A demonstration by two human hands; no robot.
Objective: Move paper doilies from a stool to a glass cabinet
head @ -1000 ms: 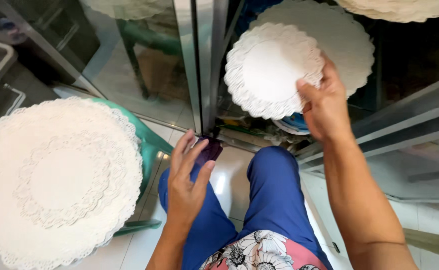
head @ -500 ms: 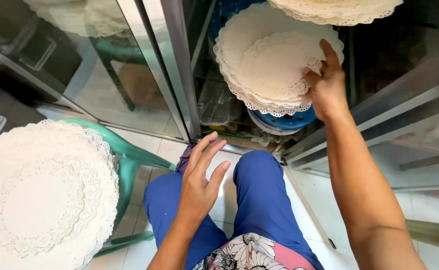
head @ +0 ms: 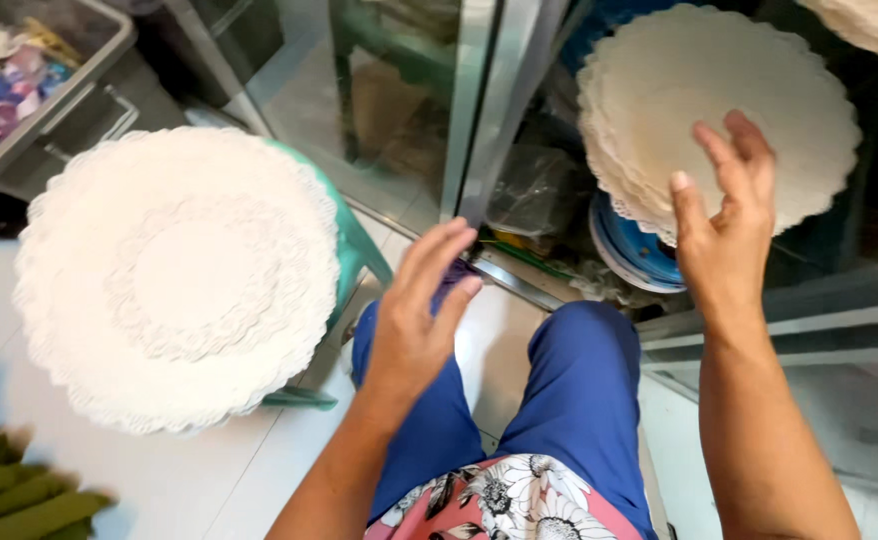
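White tiled floor [head: 209,470] reflects soft light. A glass door [head: 399,110] in a metal frame [head: 479,110] stands at the top centre. A green plastic stool [head: 359,250] sits left of it; a grey bin [head: 49,90] fills the top left corner.

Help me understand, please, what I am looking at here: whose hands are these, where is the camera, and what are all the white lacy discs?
There is no machine: the view comes from a camera worn on a person's head, looking down past blue trousers to the floor. The two bare arms belong to that person. The right hand is raised, fingers spread, in front of a stack of round white paper doilies inside an open cabinet with metal-framed glass doors; it holds nothing, and I cannot tell whether the fingertips touch the stack. The left hand hangs open and empty above the knee. At left, a bigger doily pile lies on a green plastic stool, with smaller doilies on top. A grey bin sits in the top-left corner.
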